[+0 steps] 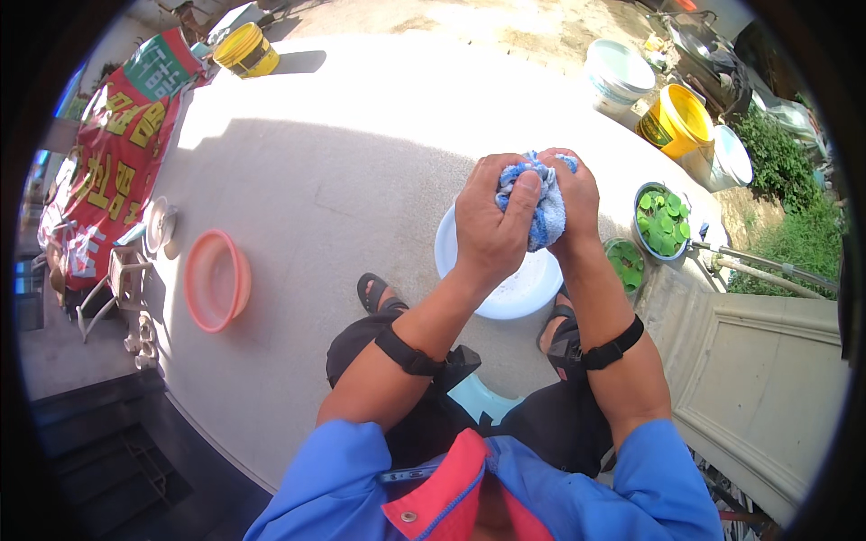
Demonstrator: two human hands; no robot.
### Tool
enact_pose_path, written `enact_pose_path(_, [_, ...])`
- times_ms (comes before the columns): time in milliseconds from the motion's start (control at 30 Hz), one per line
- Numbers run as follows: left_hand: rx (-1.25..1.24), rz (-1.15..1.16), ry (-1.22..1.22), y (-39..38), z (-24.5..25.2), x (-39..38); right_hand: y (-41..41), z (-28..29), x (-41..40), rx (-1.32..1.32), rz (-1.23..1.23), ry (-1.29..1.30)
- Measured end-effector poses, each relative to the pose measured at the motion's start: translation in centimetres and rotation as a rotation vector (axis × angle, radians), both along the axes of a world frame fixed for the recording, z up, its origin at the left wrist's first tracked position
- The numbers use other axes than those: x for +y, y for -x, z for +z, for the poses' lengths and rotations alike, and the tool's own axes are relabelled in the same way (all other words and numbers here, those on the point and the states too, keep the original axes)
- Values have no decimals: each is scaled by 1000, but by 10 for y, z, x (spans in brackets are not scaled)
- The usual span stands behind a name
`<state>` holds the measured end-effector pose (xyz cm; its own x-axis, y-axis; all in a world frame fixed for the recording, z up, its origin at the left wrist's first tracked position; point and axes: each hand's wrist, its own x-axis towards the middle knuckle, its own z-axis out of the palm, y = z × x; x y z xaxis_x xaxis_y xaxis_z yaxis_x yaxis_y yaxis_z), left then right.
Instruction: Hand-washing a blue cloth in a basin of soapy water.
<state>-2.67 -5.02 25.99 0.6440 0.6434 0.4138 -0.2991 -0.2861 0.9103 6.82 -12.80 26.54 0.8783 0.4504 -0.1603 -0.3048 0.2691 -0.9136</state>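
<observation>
Both of my hands are closed around a bunched blue-and-white terry cloth (547,209), held up over a white plastic basin (446,247). My left hand (492,209) grips it from the left, the thumb lying across the front of the cloth. On the far right side my right hand (580,199) presses against it, its fingers partly hidden behind the cloth. Whitish, sudsy water (519,287) shows in the basin below. The basin stands on the concrete ground between my feet, partly covered by my hands and forearms.
A pink plastic basin (216,280) stands to the left. On the right are a basin of green leaves (663,223), a jar of leaves (624,265), yellow bucket (683,118) and white bucket (619,74). A red banner (122,162) hangs at left, near a small chair (128,277).
</observation>
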Motion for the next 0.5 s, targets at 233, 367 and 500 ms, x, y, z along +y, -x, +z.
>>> enact_pose_path(233, [53,-105,280,0,2,2,6,6,-7,-163,1,7])
enact_pose_path(367, [31,-116,272,-4,-2,-11,-6,1,-11,147,-61,-36])
enact_pose_path(500, [-32,-110,779,-14,2,14,4,1,-13,127,20,-271])
